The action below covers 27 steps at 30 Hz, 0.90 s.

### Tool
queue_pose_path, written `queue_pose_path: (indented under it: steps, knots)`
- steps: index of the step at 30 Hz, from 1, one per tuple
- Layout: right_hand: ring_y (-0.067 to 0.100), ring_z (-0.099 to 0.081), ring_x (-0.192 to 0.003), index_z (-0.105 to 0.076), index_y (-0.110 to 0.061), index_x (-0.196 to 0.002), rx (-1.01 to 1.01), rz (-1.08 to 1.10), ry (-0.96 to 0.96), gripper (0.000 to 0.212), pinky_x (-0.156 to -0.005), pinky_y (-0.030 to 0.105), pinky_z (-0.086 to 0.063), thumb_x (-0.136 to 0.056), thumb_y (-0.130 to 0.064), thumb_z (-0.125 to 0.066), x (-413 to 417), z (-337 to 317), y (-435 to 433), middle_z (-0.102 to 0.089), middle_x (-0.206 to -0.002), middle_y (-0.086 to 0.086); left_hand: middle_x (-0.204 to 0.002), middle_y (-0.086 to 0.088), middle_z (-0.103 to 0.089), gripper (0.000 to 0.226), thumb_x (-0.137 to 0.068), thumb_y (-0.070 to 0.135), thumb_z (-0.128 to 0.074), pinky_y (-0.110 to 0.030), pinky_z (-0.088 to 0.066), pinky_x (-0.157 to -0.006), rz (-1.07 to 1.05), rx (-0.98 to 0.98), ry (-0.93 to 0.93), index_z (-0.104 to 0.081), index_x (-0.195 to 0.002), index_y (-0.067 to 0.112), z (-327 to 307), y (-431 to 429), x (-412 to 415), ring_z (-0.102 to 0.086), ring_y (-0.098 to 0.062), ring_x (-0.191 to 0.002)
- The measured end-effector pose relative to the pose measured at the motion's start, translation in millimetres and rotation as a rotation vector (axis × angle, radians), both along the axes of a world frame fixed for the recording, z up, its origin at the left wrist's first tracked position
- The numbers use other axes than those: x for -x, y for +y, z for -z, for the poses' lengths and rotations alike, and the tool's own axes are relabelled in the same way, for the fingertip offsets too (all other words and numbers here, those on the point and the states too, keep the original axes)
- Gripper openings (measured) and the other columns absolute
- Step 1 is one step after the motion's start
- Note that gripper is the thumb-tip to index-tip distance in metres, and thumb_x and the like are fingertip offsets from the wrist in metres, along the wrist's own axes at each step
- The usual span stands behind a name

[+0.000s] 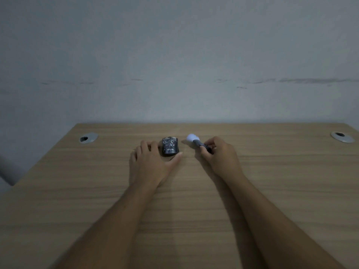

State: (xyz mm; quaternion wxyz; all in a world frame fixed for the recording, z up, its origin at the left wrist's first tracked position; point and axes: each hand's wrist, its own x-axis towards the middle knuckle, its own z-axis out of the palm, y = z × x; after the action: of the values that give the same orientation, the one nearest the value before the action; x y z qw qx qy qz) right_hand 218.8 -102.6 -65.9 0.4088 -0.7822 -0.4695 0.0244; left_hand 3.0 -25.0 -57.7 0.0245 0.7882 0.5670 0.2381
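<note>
A dark patterned computer mouse (170,146) lies on the wooden desk (194,191) near its far middle. My left hand (150,162) rests flat on the desk just left of the mouse, thumb stretched out below it, fingers straight. My right hand (219,154) grips the dark handle of a small brush (196,140). The brush's white bristle head points up and left, to the right of the mouse and apart from it.
Two grey cable grommets sit in the desk, one at the far left (88,137) and one at the far right (342,136). A plain grey wall (174,65) stands right behind the desk's far edge.
</note>
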Motion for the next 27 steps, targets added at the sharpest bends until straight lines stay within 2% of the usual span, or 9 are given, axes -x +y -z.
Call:
queue_pose_path:
  steps: [4, 5, 8, 11, 17, 21, 27]
  knots:
    - [0.016, -0.071, -0.078, -0.078, -0.023, -0.105, -0.062, -0.049, 0.007, 0.010, -0.072, 0.034, -0.054, -0.101, -0.032, -0.074, 2, 0, -5, -0.080, -0.089, -0.006, -0.123, -0.001, -0.058, 0.092, -0.084, 0.100, -0.028, -0.046, -0.046, -0.111, -0.007, -0.043, 0.011, -0.062, -0.123, 0.024, 5, 4, 0, -0.058, -0.028, -0.120]
    - [0.010, -0.068, -0.075, -0.078, -0.024, -0.104, -0.073, -0.052, 0.012, 0.008, -0.070, 0.032, -0.051, -0.101, -0.031, -0.074, 2, -1, -6, -0.078, -0.087, -0.008, -0.122, -0.001, -0.059, 0.091, -0.086, 0.099, -0.028, -0.045, -0.046, -0.109, -0.004, -0.048, 0.008, -0.063, -0.122, 0.024, 6, 6, 0, -0.058, -0.028, -0.119]
    - [-0.005, -0.067, -0.074, -0.078, -0.027, -0.100, -0.098, -0.047, 0.076, 0.006, -0.065, 0.010, -0.043, -0.101, -0.030, -0.074, -1, -6, -6, -0.075, -0.083, -0.014, -0.119, 0.000, -0.060, 0.088, -0.088, 0.097, -0.027, -0.046, -0.046, -0.109, 0.000, -0.043, 0.009, -0.064, -0.120, 0.024, 9, 9, 1, -0.059, -0.027, -0.117]
    - [-0.014, -0.064, -0.072, -0.077, -0.029, -0.097, -0.123, -0.044, 0.141, 0.004, -0.065, 0.004, -0.045, -0.101, -0.029, -0.077, 0, -11, -7, -0.073, -0.079, -0.018, -0.121, 0.003, -0.060, 0.086, -0.086, 0.098, -0.028, -0.046, -0.045, -0.110, 0.011, -0.038, -0.010, -0.064, -0.121, 0.028, 10, 9, 1, -0.058, -0.027, -0.118]
    - [-0.007, -0.062, -0.065, -0.077, -0.030, -0.097, -0.160, -0.061, 0.156, 0.004, -0.060, 0.008, -0.045, -0.098, -0.030, -0.081, -2, -12, 10, -0.072, -0.074, -0.013, -0.120, 0.004, -0.059, 0.088, -0.082, 0.101, -0.031, -0.046, -0.043, -0.113, 0.000, -0.022, -0.026, -0.063, -0.120, 0.028, 10, 9, -6, -0.058, -0.027, -0.119]
    - [-0.005, -0.059, -0.062, -0.071, -0.033, -0.089, -0.281, -0.056, 0.199, 0.014, -0.060, 0.010, -0.043, -0.101, -0.032, -0.079, -9, -12, 33, -0.068, -0.069, -0.024, -0.117, 0.003, -0.057, 0.083, -0.083, 0.095, -0.035, -0.045, -0.043, -0.112, -0.025, -0.015, -0.062, -0.062, -0.117, 0.025, 9, 19, -28, -0.058, -0.028, -0.117]
    - [0.006, -0.055, -0.068, -0.072, -0.023, -0.097, -0.333, -0.095, 0.211, 0.021, -0.063, 0.015, -0.042, -0.106, -0.042, -0.069, -11, -10, 39, -0.061, -0.076, -0.008, -0.116, 0.003, -0.060, 0.067, -0.079, 0.079, -0.050, -0.045, -0.046, -0.110, 0.033, 0.058, -0.151, -0.065, -0.118, 0.027, 6, 35, -35, -0.060, -0.027, -0.116]
